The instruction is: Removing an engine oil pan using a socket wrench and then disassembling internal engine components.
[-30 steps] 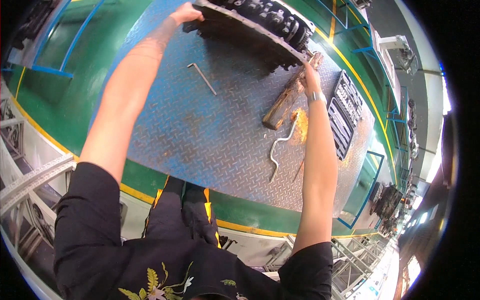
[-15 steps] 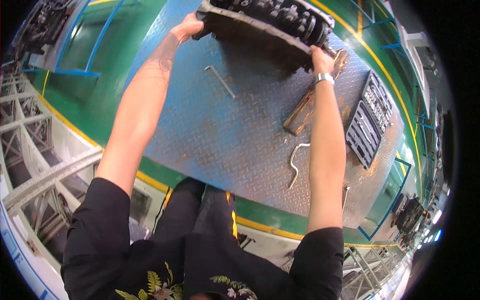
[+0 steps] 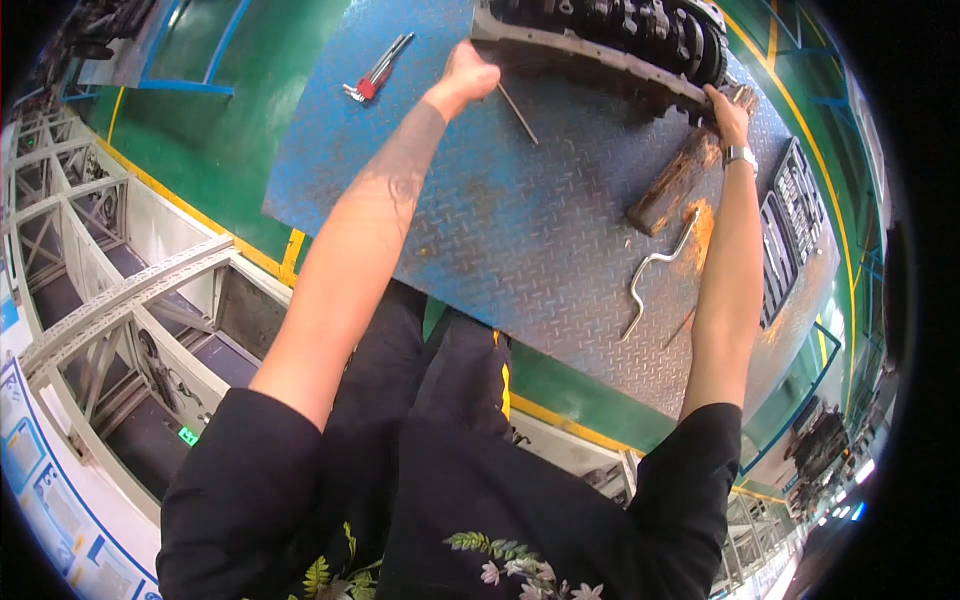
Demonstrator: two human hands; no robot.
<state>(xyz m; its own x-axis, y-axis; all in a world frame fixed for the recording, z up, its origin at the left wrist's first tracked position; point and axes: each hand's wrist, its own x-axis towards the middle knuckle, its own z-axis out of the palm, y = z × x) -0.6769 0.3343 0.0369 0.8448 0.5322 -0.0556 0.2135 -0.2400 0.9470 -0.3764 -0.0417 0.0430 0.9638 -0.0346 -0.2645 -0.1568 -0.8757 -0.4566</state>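
A dark engine block (image 3: 610, 52) with its crankshaft showing lies at the far side of a blue diamond-plate table (image 3: 480, 230). My left hand (image 3: 468, 78) is closed on the block's near left corner. Around its near right corner are wrapped the fingers of my right hand (image 3: 731, 120), a watch on that wrist. An L-shaped hex key (image 3: 519, 115) lies just right of my left hand, partly covered by it. Close to my right hand, a worn wooden block (image 3: 672, 188) reaches toward the engine block's right end. I cannot tell whether the two touch.
A folding hex key set with a red holder (image 3: 368, 86) lies at the table's far left. A bent crank-shaped bar (image 3: 640, 268) rests left of my right forearm, and a black tool tray (image 3: 785, 245) at the right edge. White metal framing (image 3: 130, 310) stands at the left.
The view has shifted, moving most things right in the picture. Relative to the table, the engine block now appears closer to me, both hands still on it. The hex key set has come into sight.
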